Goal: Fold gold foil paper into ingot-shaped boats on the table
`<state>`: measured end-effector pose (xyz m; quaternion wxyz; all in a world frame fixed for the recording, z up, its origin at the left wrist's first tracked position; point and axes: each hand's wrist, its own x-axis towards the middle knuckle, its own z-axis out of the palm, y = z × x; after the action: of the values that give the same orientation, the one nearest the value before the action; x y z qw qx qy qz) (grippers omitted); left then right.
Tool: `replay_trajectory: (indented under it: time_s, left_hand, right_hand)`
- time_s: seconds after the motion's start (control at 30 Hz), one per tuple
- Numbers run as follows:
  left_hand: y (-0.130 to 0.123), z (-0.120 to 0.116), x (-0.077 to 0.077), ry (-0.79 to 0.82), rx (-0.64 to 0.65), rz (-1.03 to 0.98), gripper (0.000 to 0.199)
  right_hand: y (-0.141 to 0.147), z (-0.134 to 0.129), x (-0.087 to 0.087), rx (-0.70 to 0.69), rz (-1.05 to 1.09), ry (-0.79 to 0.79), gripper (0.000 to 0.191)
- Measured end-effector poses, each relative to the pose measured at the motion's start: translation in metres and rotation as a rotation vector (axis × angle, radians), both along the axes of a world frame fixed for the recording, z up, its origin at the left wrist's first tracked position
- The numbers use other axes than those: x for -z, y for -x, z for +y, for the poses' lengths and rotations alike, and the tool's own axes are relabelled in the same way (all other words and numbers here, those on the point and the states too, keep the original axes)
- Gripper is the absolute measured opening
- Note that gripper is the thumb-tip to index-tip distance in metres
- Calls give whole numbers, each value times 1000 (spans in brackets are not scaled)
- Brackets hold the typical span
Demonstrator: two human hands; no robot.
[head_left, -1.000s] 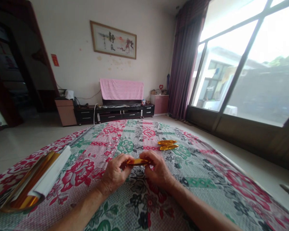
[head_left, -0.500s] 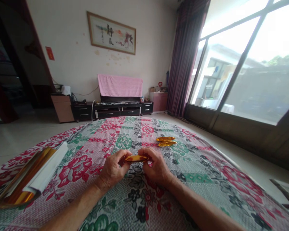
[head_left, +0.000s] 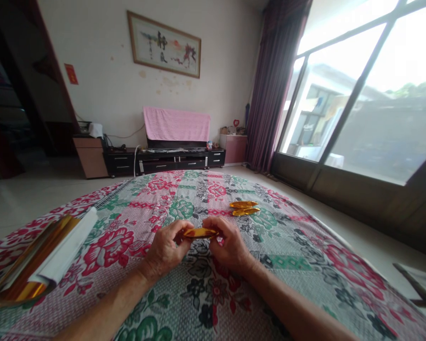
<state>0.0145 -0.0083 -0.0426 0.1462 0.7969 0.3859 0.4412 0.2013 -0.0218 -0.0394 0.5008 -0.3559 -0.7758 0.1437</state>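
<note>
A shiny gold folded paper (head_left: 200,232) is held level above the cloth, pinched at both ends. My left hand (head_left: 170,244) grips its left end between thumb and fingers. The right end sits between the thumb and fingers of my right hand (head_left: 230,244). Two similar gold folded pieces, one (head_left: 244,204) behind the other (head_left: 246,211), lie side by side on the patterned tablecloth (head_left: 182,208), beyond my right hand.
At the left of the table, a clear-edged container (head_left: 21,301) holds gold sheets (head_left: 49,246) and white paper (head_left: 66,253). Past the table are a black cabinet (head_left: 159,166) and a pink cloth (head_left: 177,124). Large windows stand at the right.
The view has shifted slightly. Both hands keep their pinch on the gold paper, and the two pieces on the cloth have not moved.
</note>
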Motion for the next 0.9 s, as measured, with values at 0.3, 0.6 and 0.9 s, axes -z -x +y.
replay_trajectory:
  time_s: [0.3, 0.6, 0.9]
  left_hand:
    - [0, -1, 0, -5, 5, -12, 12]
    - [1, -5, -5, -67, -9, -23, 10]
    - [4, -15, -19, -245, -5, 34, 10]
  right_hand:
    - [1, 1, 1, 13, 16, 4, 43]
    - [1, -2, -1, 70, -42, -3, 38]
    - [6, -13, -8, 62, -17, -99, 33]
